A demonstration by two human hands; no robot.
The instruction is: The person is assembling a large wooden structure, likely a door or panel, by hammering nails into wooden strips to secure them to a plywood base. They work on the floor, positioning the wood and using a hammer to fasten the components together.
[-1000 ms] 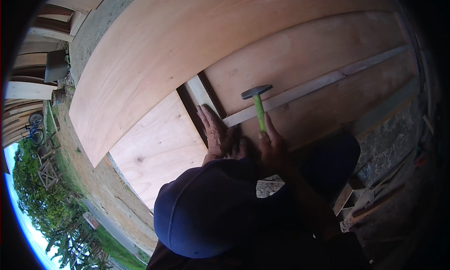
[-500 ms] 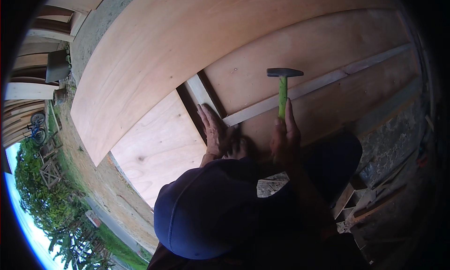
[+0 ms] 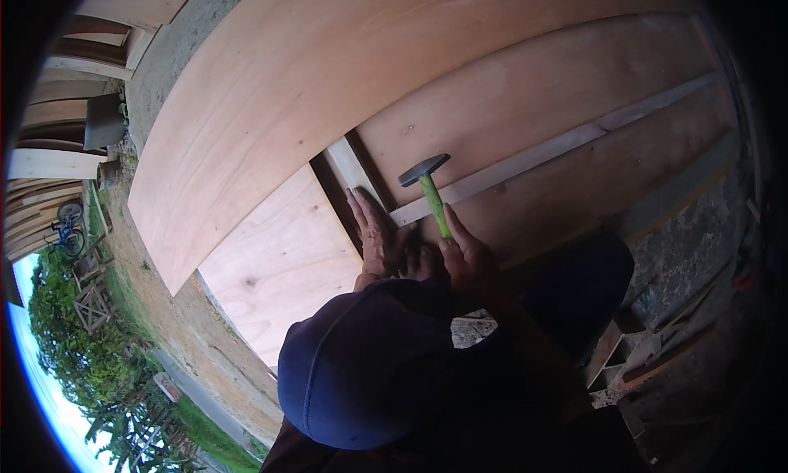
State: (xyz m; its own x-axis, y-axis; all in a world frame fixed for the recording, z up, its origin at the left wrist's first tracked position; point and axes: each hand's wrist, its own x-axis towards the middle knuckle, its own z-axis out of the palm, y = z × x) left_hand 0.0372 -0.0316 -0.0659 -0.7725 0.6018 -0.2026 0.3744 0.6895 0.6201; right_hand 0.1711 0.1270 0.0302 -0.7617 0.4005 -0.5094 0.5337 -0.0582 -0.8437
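In my right hand (image 3: pixel 469 264) is a hammer (image 3: pixel 432 195) with a green handle and dark metal head. The head is raised and tilted over the wooden frame, near a long pale batten (image 3: pixel 517 165). My left hand (image 3: pixel 377 236) lies with its fingers stretched out along a short pale strip (image 3: pixel 348 163), close to where that strip meets the batten. Dark shapes in shadow sit just right of my left palm; I cannot make them out. No nail can be seen. A navy cap (image 3: pixel 361 366) hides the lower middle, including my left wrist.
A large curved plywood sheet (image 3: pixel 271 128) spans the far side, over a lighter plywood panel (image 3: pixel 279 259) at left. Wood offcuts (image 3: pixel 648 350) lie on the ground at lower right. Stacked boards (image 3: pixel 61 161) and a blue bicycle (image 3: pixel 67 227) stand far left.
The hammer and my right hand have moved left and slightly down, and the hammer head has tilted toward my left hand. My left hand stays in place on the strip.
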